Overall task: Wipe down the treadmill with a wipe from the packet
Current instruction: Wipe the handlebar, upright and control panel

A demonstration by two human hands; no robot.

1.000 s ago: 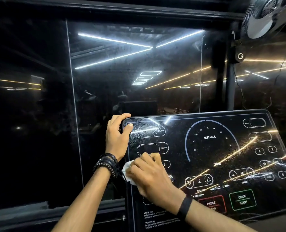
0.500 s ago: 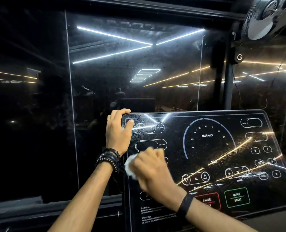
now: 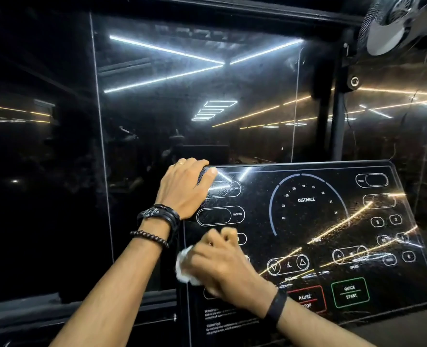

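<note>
The treadmill's glossy black console panel (image 3: 307, 221) fills the lower right, printed with DISTANCE, INCLINE, PAUSE/STOP and QUICK START markings. My left hand (image 3: 186, 187) grips the panel's top left corner, fingers curled over the upper edge and thumb on the face. My right hand (image 3: 220, 261) is blurred with motion at the panel's left side, fingers curled on a crumpled white wipe (image 3: 184, 267) that it presses against the surface. The wipe sticks out to the left of the hand. No wipe packet is in view.
Dark glass panes (image 3: 194, 96) stand just behind the console, mirroring strip lights. A wall fan (image 3: 405, 18) hangs at the top right above a dark pole (image 3: 337, 126). A dark ledge runs along the bottom left.
My right hand has rubbed the wipe up and then back down along the panel's left side. My left hand keeps its grip on the top corner. The view has shifted slightly.
</note>
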